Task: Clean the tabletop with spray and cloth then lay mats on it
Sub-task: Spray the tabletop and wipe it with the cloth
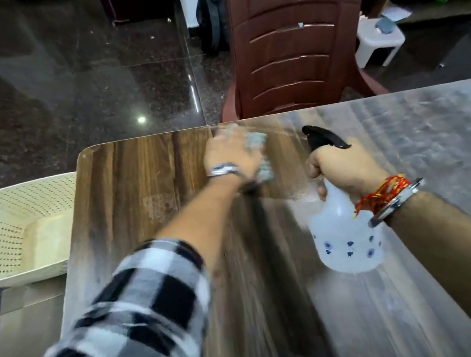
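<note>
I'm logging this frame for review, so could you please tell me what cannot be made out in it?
All in the head view:
- Cloth: motion blur smears it and the left hand; the grip is unclear.
- Spray bottle: the right hand covers its neck; liquid level unreadable.
- Table: right and near ends cut off by the frame edges.
- Blue item on the white stool: too small to identify.
</note>
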`<state>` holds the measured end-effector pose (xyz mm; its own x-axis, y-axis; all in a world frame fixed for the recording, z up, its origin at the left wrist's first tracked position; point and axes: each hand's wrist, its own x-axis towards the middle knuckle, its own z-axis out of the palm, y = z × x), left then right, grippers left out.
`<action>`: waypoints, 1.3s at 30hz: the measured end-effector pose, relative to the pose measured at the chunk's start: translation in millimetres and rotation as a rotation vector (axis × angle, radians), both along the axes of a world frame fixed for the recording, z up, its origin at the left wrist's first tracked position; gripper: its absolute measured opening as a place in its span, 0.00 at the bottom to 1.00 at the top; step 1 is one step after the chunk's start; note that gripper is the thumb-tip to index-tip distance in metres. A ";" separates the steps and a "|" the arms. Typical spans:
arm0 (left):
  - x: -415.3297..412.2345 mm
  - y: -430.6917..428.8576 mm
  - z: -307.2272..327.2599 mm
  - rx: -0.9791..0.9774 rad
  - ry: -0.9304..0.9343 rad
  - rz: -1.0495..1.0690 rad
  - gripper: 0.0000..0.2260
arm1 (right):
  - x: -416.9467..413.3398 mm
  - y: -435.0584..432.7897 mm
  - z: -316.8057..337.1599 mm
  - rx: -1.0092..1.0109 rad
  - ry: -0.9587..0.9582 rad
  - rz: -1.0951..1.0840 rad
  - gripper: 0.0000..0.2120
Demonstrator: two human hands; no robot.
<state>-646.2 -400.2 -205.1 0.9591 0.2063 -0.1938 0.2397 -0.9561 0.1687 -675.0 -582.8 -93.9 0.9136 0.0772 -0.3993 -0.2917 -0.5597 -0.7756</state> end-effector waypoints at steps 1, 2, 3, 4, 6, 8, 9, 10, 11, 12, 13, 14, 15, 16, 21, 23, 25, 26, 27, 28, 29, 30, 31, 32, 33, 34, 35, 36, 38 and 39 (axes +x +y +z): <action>-12.0 43.7 -7.9 0.033 0.048 0.125 0.30 | -3.6 5.9 -2.4 0.006 0.010 0.014 0.10; -30.9 88.3 -11.5 0.094 0.031 0.285 0.30 | -8.9 10.6 -5.4 0.001 0.025 0.038 0.09; -53.9 129.4 -8.6 0.138 -0.010 0.413 0.31 | -13.2 16.2 -7.3 0.001 0.041 0.064 0.08; -75.6 163.4 -12.3 0.162 -0.032 0.499 0.32 | -17.9 19.6 -7.0 0.002 0.056 0.093 0.06; -114.1 205.1 -19.5 0.122 -0.036 0.617 0.36 | -24.1 27.7 -9.7 -0.013 0.064 0.146 0.03; -132.6 206.8 -26.9 0.071 0.036 0.673 0.38 | -33.2 34.5 -13.1 -0.024 0.067 0.194 0.04; -135.3 195.7 -27.5 0.086 0.043 0.675 0.38 | -37.9 37.8 -17.1 -0.036 0.057 0.220 0.04; -135.0 179.2 -26.4 0.108 0.041 0.657 0.36 | -43.5 40.9 -19.6 -0.066 0.053 0.245 0.05; -132.3 160.0 -25.0 0.124 0.025 0.609 0.34 | -48.2 43.5 -22.2 -0.092 0.048 0.266 0.06; -131.2 139.3 -22.7 0.133 0.007 0.540 0.33 | -55.0 45.3 -23.4 -0.122 0.051 0.292 0.07; -131.3 116.0 -20.5 0.131 -0.004 0.461 0.32 | -61.0 47.0 -25.6 -0.146 0.052 0.324 0.08; -133.9 90.6 -18.8 0.123 -0.017 0.382 0.32 | -68.2 47.9 -25.0 -0.161 0.064 0.353 0.09; -137.9 66.3 -19.5 0.111 -0.034 0.300 0.32 | -74.0 48.2 -25.8 -0.170 0.075 0.373 0.10; -143.8 42.2 -18.5 0.094 -0.045 0.224 0.32 | -79.1 47.9 -25.0 -0.176 0.083 0.378 0.10; -218.7 -40.9 -12.0 -0.024 0.012 0.001 0.35 | -98.0 42.7 -14.0 -0.228 0.094 0.432 0.07; -250.0 -30.9 -10.5 0.007 0.032 0.052 0.34 | -109.9 41.7 -6.7 -0.226 0.087 0.463 0.07; -273.5 2.7 -8.7 0.033 0.027 0.196 0.34 | -122.8 39.8 -4.3 -0.197 0.084 0.471 0.06; -282.9 26.6 -9.4 0.055 0.028 0.282 0.35 | -127.4 38.5 -5.5 -0.188 0.072 0.452 0.05; -292.4 52.7 -11.0 0.075 0.031 0.372 0.35 | -131.6 36.6 -7.0 -0.183 0.058 0.424 0.06; -300.8 77.7 -12.4 0.074 0.042 0.454 0.36 | -134.3 34.0 -9.3 -0.181 0.050 0.388 0.06; -306.3 95.9 -13.6 0.054 0.050 0.522 0.36 | -135.4 29.8 -11.6 -0.173 0.047 0.342 0.07; -308.5 105.8 -14.3 0.022 0.048 0.580 0.36 | -136.0 25.0 -13.3 -0.161 0.050 0.290 0.07; -307.1 107.9 -16.2 0.004 0.030 0.632 0.36 | -137.0 20.3 -13.7 -0.140 0.053 0.244 0.07; -302.5 102.8 -17.6 0.004 0.015 0.682 0.35 | -137.9 14.4 -14.4 -0.121 0.052 0.207 0.07; -295.8 94.7 -17.6 0.007 0.003 0.729 0.35 | -138.5 9.0 -15.3 -0.104 0.052 0.175 0.07; -286.8 84.9 -17.2 0.004 -0.001 0.757 0.36 | -138.9 3.5 -15.5 -0.093 0.053 0.147 0.06; -277.2 75.6 -16.4 0.002 -0.003 0.750 0.36 | -139.1 -1.3 -15.7 -0.091 0.060 0.120 0.05; -267.3 67.3 -14.9 0.001 0.004 0.709 0.36 | -139.1 -5.5 -16.1 -0.103 0.069 0.094 0.05; -241.1 50.3 -13.9 0.006 0.005 0.603 0.35 | -136.1 -16.3 -17.8 -0.152 0.101 0.039 0.07; -225.5 42.4 -14.3 0.006 -0.002 0.558 0.34 | -134.2 -22.3 -18.2 -0.170 0.115 -0.001 0.09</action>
